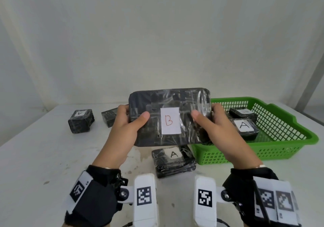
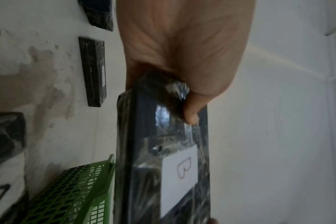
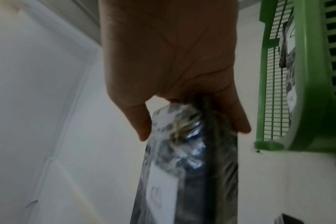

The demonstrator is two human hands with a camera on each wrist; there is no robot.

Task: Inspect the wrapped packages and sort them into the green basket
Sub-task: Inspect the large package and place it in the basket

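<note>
A stained white table (image 1: 43, 156) stood against a plain white wall (image 1: 157, 34). My left hand (image 1: 128, 121) and right hand (image 1: 215, 123) curled their fingers around a black wrapped package (image 1: 168, 102) labelled B, raised beside the green basket (image 1: 280, 149).

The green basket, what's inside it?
In the green basket lie two black wrapped packages: one labelled A and one behind it whose label is unreadable. The held B package and right hand cover the basket's left part.
</note>
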